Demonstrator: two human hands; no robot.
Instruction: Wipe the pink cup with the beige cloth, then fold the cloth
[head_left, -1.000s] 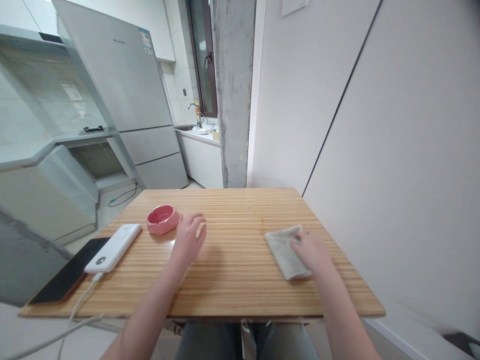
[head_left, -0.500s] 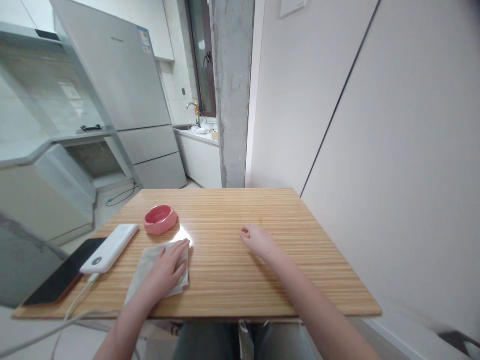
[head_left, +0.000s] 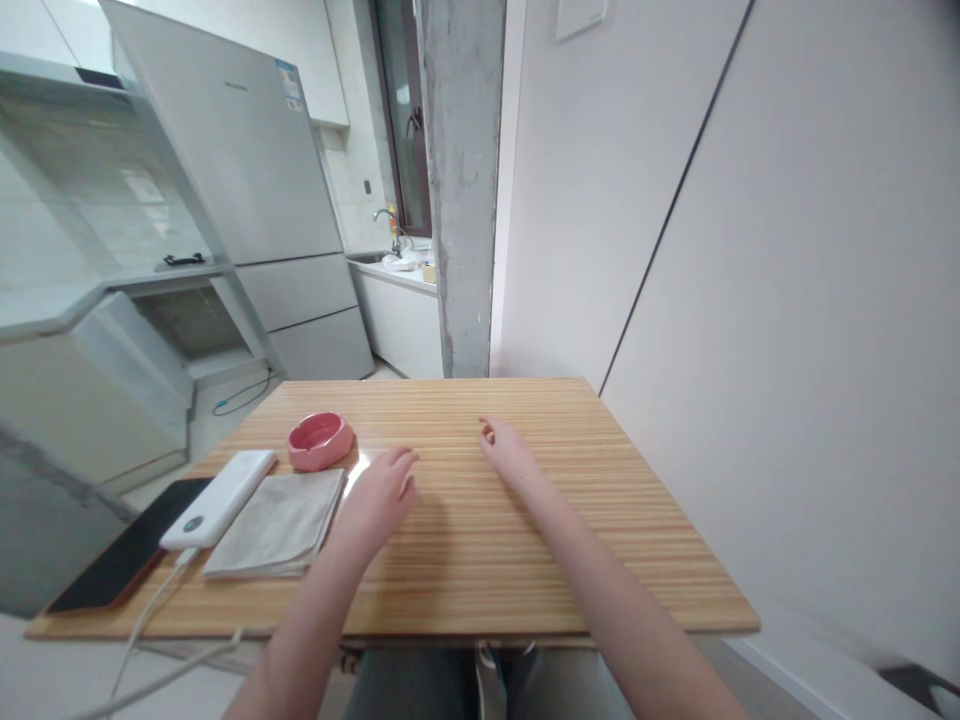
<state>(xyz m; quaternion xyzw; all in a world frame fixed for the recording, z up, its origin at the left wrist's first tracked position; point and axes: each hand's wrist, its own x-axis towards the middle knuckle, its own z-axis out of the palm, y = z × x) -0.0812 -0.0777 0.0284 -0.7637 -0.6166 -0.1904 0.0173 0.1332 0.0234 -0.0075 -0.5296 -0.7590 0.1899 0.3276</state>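
Observation:
A folded grey cloth (head_left: 276,523) lies flat on the wooden table (head_left: 480,560), between the white power bank (head_left: 220,496) and my left hand (head_left: 380,490). My left hand rests palm down on the wood just right of the cloth, fingers loosely spread, holding nothing. Near the table's middle, my right hand (head_left: 508,455) lies on the wood with fingers loosely curled, also holding nothing. A pink ashtray (head_left: 320,441) stands behind the cloth.
A black phone (head_left: 120,557) lies at the table's left edge beside the power bank, whose white cable (head_left: 146,620) hangs off the front. A white wall runs along the right side. A refrigerator (head_left: 247,180) and a concrete pillar (head_left: 461,190) stand beyond the table.
The cloth went from under my right hand at the right to the left side, where it now lies flat. My left hand has let go of it and moved right.

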